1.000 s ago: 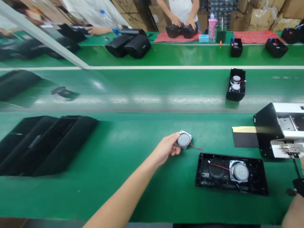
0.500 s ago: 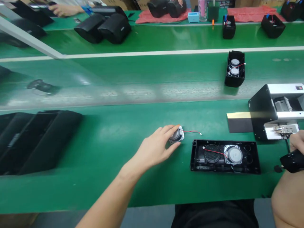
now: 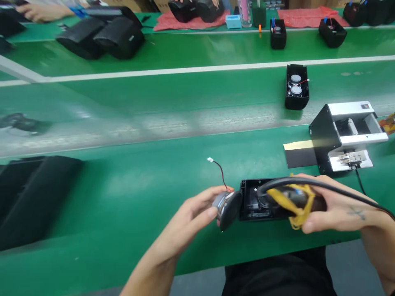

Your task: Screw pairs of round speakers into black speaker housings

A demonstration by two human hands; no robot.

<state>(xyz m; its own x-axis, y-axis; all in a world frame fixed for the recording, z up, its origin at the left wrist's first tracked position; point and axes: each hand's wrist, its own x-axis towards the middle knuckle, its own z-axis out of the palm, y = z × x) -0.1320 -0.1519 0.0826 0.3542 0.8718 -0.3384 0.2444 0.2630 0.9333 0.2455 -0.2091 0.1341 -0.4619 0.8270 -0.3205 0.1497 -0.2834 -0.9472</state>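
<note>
My left hand [image 3: 197, 213] grips a small speaker driver [image 3: 220, 204] between thumb and fingers, tilted so its black cone faces right. A thin dark wire with a white plug rises from the driver. Just right of it lies an open black speaker panel [image 3: 247, 201], partly covered by my right hand [image 3: 330, 203]. That hand is wrapped round a dark corded hand tool [image 3: 317, 202] with yellow strips tied about it; its exact kind is unclear. The tool's thick black cable [image 3: 336, 187] arches over my wrist. The second driver seen earlier in the panel is hidden.
A silver-and-black tape dispenser-like machine [image 3: 348, 135] stands at right, beside a black card [image 3: 299, 154]. Across the bench, a black housing [image 3: 297, 88] contains two drivers. Blurred black cases [image 3: 40, 197] lie at left. A co-worker's hand [image 3: 46, 12] shows at top left.
My left hand has lifted the speaker driver off the bench and turned it. My right hand has come in from the far right with the corded tool, over the panel. The view has shifted.
</note>
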